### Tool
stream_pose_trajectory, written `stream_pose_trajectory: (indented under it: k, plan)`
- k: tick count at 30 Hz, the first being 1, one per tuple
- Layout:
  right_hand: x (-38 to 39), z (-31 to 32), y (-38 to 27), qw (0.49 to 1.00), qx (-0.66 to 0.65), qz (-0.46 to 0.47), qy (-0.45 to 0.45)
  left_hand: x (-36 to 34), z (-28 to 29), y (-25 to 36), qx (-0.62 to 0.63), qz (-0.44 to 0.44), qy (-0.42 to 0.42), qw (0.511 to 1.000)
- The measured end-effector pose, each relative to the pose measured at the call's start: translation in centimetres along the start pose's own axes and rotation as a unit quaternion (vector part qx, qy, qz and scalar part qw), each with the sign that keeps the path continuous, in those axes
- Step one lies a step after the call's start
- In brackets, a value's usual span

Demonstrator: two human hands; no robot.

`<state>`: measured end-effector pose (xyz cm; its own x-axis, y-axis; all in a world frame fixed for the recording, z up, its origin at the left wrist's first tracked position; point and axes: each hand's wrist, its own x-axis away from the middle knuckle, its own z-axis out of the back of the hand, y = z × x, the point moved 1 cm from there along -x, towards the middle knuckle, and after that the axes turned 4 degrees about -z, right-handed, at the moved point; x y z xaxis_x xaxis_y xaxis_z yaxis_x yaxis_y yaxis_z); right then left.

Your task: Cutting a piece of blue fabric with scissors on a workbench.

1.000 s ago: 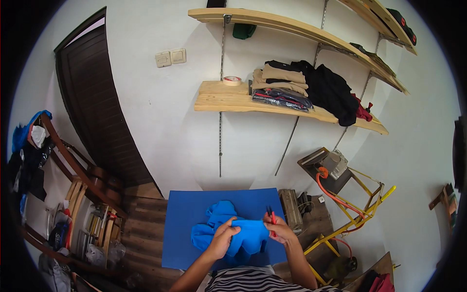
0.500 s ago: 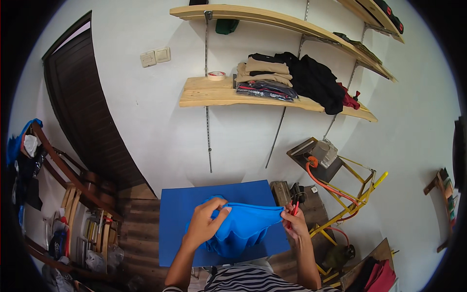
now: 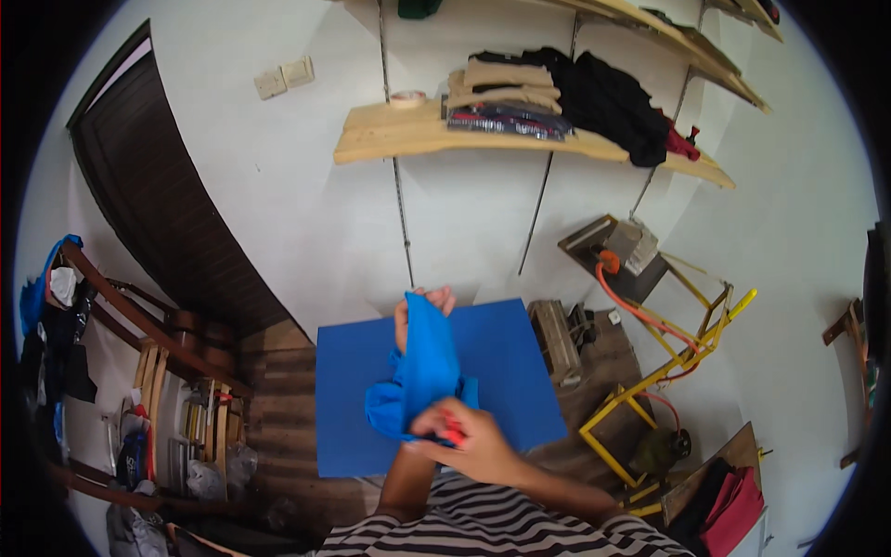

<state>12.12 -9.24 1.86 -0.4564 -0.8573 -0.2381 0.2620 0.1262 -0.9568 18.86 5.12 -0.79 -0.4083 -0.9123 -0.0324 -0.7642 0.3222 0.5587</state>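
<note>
A bright blue fabric piece (image 3: 427, 353) is raised over the blue tabletop (image 3: 506, 381), with more of it bunched on the top. My left hand (image 3: 402, 325) grips its upper end from behind, fingertips showing around the edge and the rest largely hidden by the cloth. My right hand (image 3: 473, 450) is closed around a small red-handled tool (image 3: 455, 429), at the lower end of the cloth in front of my left forearm; the tool's tips are hidden.
Wall shelves (image 3: 362, 139) carry folded garments and a tape roll. A yellow metal frame (image 3: 603, 436) with an orange hose stands right of the table, beside a long box (image 3: 552, 339). A wooden rack (image 3: 121, 288) with cloth and clutter is at left, near a dark door (image 3: 167, 186).
The cloth has swung from sideways to upright. My left hand has moved up and away from me; my right hand has moved down and leftward across my left forearm with the red tool.
</note>
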Motion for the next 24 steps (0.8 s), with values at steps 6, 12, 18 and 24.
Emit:
stream_pose_trajectory:
  k: [6,12,18,24]
  plan:
    - [-0.8,-2.1,-0.5,0.994,0.091,0.066,-0.008,4.3,0.2,0.0,0.352,0.149,-0.151,0.911]
    - [-1.0,5.3,-2.1,0.976,0.192,0.015,0.106,7.5,1.0,1.9,0.263,0.148,-0.237,0.923]
    - [-2.4,7.0,-1.6,0.942,0.272,0.104,0.167,7.4,0.7,0.0,0.266,0.214,-0.233,0.91]
    - [-1.5,7.9,-1.0,0.932,0.276,0.101,0.21,8.9,0.5,-0.4,0.172,0.231,-0.22,0.932]
